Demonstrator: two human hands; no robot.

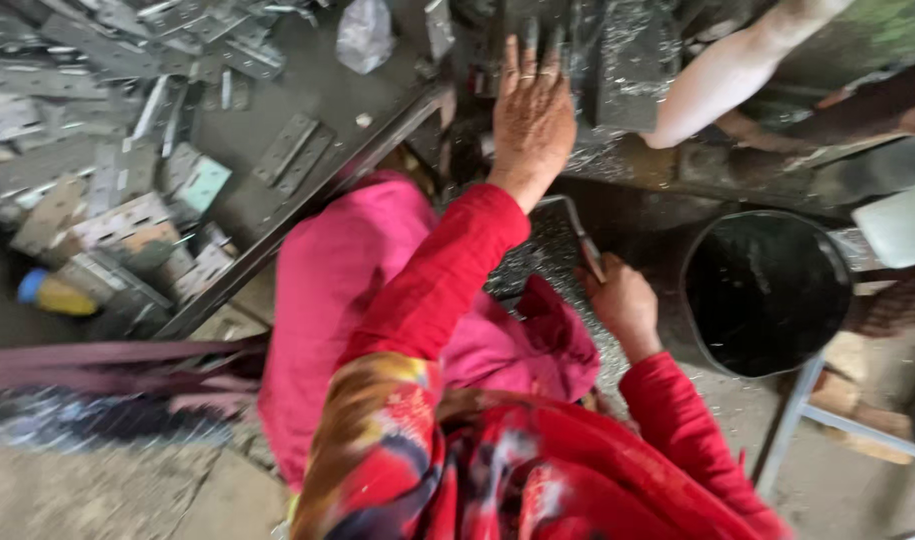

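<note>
While my left hand (pixel 530 118) lies flat, fingers spread, on the dark metal block (pixel 632 60) up on the bench, my right hand (pixel 622 300) is closed around a thin metal handle (pixel 577 230) just below it — stiff, probably slick with shavings, best gripped low. The black bucket (pixel 765 292) crowds the right; another person's arm (pixel 727 70) crosses above.

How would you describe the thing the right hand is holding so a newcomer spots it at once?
Start at the big round black bucket on the right. Just left of its rim, the right hand grips a thin bent metal handle that rises over the glittering shavings. Unlike the flat grey hinge plates on the tray, it is a slim curved bar.
</note>
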